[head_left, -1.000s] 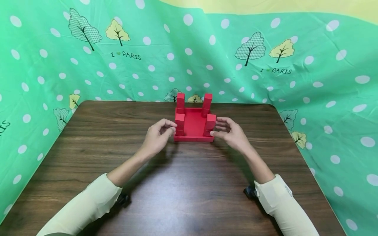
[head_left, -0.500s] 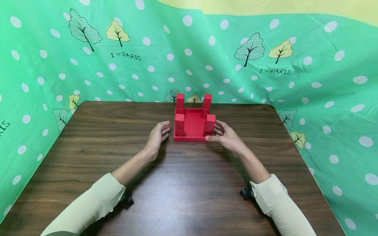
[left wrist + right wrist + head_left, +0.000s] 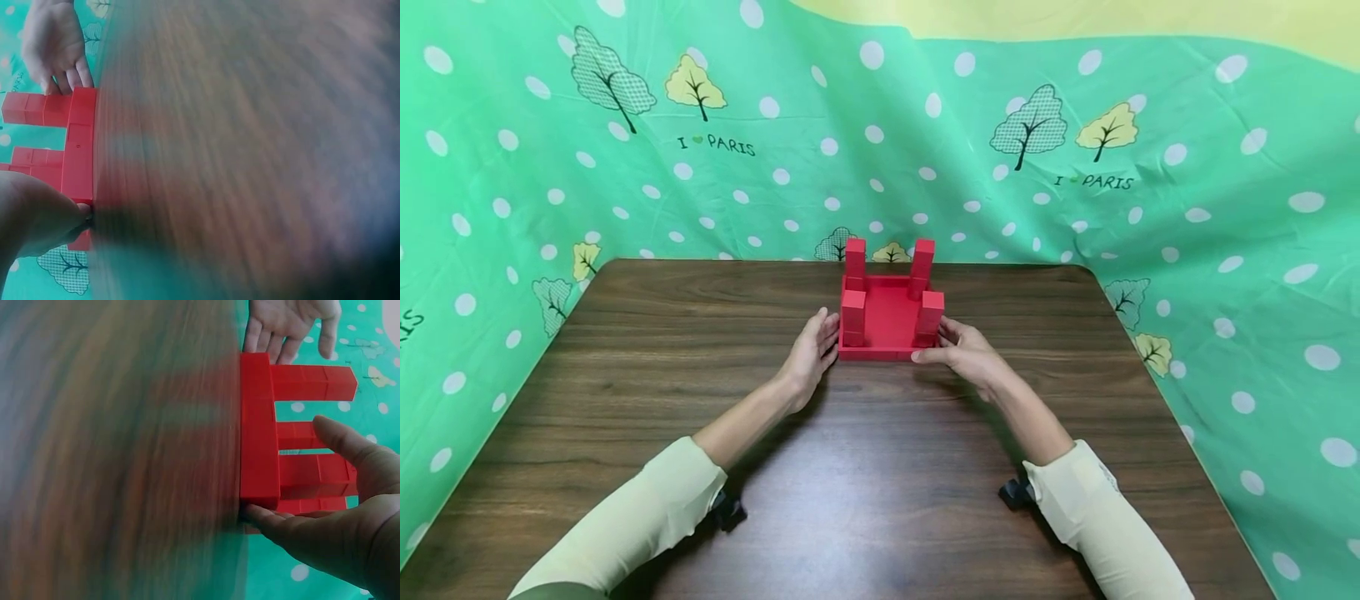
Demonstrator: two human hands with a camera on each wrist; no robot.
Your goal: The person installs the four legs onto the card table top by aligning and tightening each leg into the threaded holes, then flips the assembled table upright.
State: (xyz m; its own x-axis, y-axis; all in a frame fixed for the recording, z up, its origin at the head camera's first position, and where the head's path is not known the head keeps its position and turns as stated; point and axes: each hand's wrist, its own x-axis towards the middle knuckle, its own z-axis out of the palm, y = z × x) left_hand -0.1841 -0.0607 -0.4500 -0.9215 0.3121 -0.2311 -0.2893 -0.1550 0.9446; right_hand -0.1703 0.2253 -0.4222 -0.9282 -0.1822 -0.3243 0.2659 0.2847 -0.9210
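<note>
A red block structure [image 3: 891, 321] stands on the table toward its far edge. It has a square, low-rimmed base with an upright post at each corner. My left hand [image 3: 808, 358] lies along the left side of the base, fingers extended and fingertips right at its edge. On the opposite side, my right hand [image 3: 973, 358] has its fingers against the right side, with the thumb stretched toward the front corner. The right wrist view shows that thumb [image 3: 344, 437] raised apart from the fingers, which reach low along the base [image 3: 259, 437].
The dark wood-grain table [image 3: 880, 483] extends toward me and to both sides. Behind it hangs a green dotted curtain [image 3: 880, 158] with tree prints, close to the structure. Small black devices [image 3: 727, 510] sit under both wrists.
The left hand first drew back from the front-left post and straightened its fingers, then came in against the base's left side. The right hand slid lower and nearer the right side.
</note>
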